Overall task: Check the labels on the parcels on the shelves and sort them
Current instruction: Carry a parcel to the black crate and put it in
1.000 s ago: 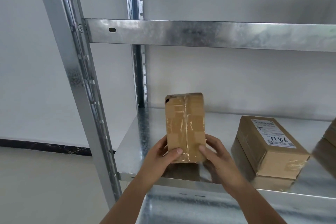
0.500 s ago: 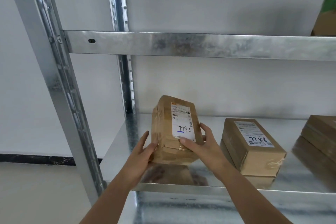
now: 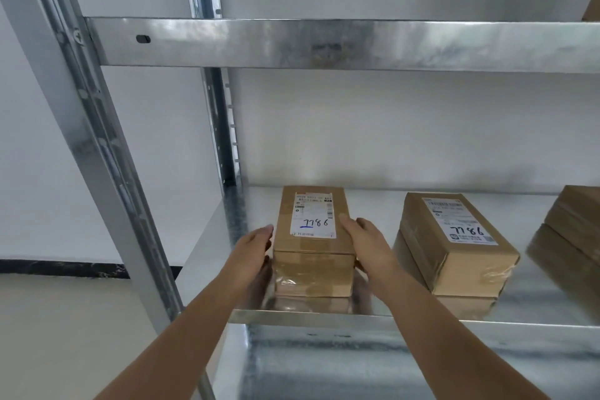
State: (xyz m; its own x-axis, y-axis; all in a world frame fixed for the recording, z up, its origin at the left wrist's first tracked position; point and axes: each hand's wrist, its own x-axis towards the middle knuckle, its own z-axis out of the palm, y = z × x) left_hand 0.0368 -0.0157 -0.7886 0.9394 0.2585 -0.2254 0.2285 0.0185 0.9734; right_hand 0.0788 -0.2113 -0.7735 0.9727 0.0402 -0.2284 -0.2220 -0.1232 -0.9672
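Both hands, left hand (image 3: 256,245) and right hand (image 3: 365,242), flank the labelled parcel (image 3: 313,240) lying flat on the shelf (image 3: 207,247), fingers straight against its sides; looks like touching, not gripping.

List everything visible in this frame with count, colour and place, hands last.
labelled parcel: one, brown cardboard, white label handwritten 7786, lying on the middle shelf near its left end, between the hands.
second labelled parcel: one, brown, white label with handwritten digits, on the same shelf to the right, apart from the first.
edge parcels: brown, stacked at the right edge, cut off; count unclear.
upper parcel: one brown corner, on the upper shelf, top right.
shelving rack: one, galvanised grey metal, against a white wall.
floor: beige, lower left.
left hand: fingers straight against the labelled parcel's left side.
right hand: fingers straight against its right side.
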